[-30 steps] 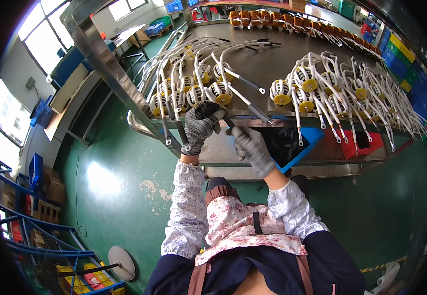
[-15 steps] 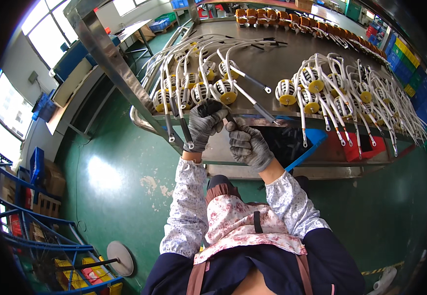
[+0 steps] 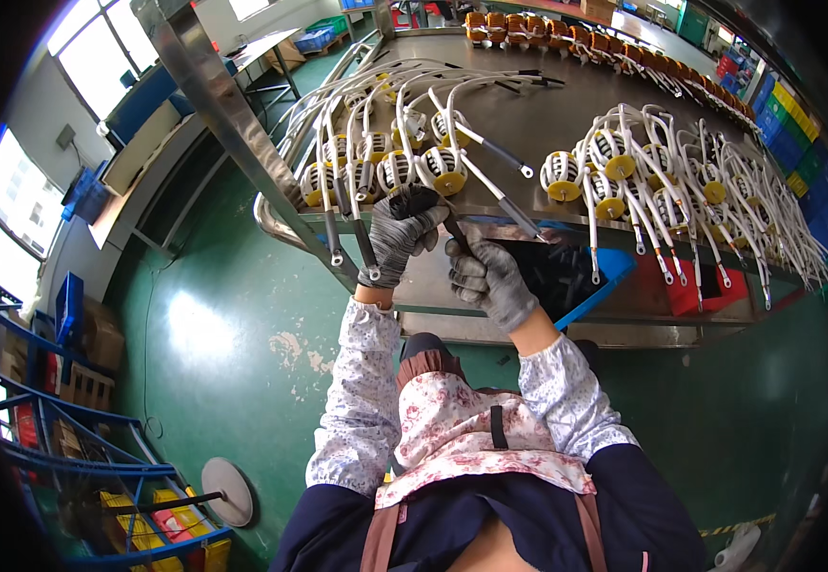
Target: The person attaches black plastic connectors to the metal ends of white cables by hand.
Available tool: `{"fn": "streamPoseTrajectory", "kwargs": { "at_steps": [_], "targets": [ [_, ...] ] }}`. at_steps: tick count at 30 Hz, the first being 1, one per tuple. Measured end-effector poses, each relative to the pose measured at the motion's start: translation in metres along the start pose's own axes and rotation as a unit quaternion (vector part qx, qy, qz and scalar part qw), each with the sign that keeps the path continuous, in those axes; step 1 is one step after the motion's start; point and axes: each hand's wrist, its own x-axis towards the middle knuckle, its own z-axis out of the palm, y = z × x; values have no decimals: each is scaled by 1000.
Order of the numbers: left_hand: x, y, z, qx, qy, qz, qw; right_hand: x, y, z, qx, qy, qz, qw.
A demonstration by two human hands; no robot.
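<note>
Both my hands wear grey gloves and meet just in front of the metal table's near edge. My left hand [image 3: 401, 240] is closed round a clump of short black sleeves [image 3: 416, 201]. Between the thumb and fingers of my right hand [image 3: 496, 284] is the end of a single black sleeve [image 3: 456, 232], slanting up toward the left hand. Just beyond, yellow-and-white coils [image 3: 444, 172] with white cable leads lie on the table. Dark sleeving covers parts of some leads, and their metal lugs [image 3: 374, 273] hang over the edge beside my left hand.
More white-leaded coils [image 3: 609, 153] cover the right side of the metal table [image 3: 519, 114], with a row of orange coils [image 3: 547, 36] along its back. Underneath are a blue bin [image 3: 597, 294] of dark pieces and a red bin [image 3: 709, 291]. A metal post [image 3: 233, 114] rises at the left.
My right hand has drawn slightly down and away from my left, showing more of the black sleeve between them. The view has shifted a little; the coils lie as before.
</note>
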Motion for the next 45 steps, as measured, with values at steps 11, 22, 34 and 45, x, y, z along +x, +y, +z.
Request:
{"fn": "streamPoseTrajectory", "kwargs": {
  "at_steps": [11,22,34,45],
  "targets": [
    [4,-3,1,-146,65,4,987,3,-2,5,-58,-104,-13,993],
    [3,-6,0,-142,58,19,988,-2,2,-1,166,-133,45,976],
    [-30,-15,1,-100,110,48,988,4,1,-2,256,-144,58,954],
    [-141,-57,32,-213,25,-119,970,-45,22,-14,-332,79,-201,918]
  ]
}}
